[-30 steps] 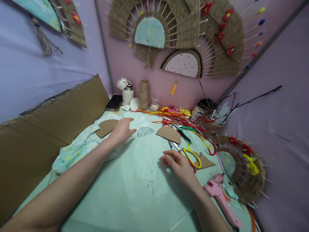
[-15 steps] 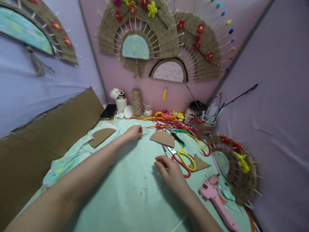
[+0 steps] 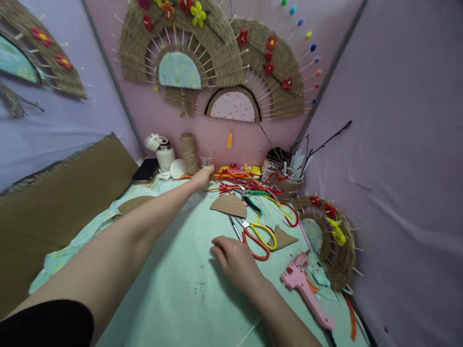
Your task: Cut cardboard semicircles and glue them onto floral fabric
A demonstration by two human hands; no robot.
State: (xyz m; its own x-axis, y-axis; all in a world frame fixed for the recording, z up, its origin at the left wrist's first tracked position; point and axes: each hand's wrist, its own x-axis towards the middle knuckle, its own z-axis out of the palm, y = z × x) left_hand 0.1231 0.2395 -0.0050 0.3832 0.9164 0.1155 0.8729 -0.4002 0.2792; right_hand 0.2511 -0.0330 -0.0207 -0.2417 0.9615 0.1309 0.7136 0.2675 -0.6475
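Observation:
My left hand point(image 3: 203, 178) reaches to the back of the table, fingers closed beside a small clear cup point(image 3: 207, 163); what they hold, if anything, is too small to tell. My right hand point(image 3: 235, 260) rests at mid-table with its fingers curled together, and whether anything is between them is hidden. Beyond it lie a cardboard half-disc point(image 3: 229, 206), scissors with red and yellow handles point(image 3: 258, 237) and green-handled pliers point(image 3: 253, 202). A second cardboard piece point(image 3: 135, 205) sits on patterned cloth at the left, partly behind my left arm.
A pink glue gun point(image 3: 307, 291) and a woven fan point(image 3: 338, 246) lie at the right. At the back stand a twine spool point(image 3: 188, 153), a white jar point(image 3: 165, 156) and a pot of sticks point(image 3: 289, 185). Tall cardboard point(image 3: 68, 207) borders the left.
My left hand has moved forward to the cup at the back of the table. My right hand has stayed nearly in place, and the whole view has shifted to the right.

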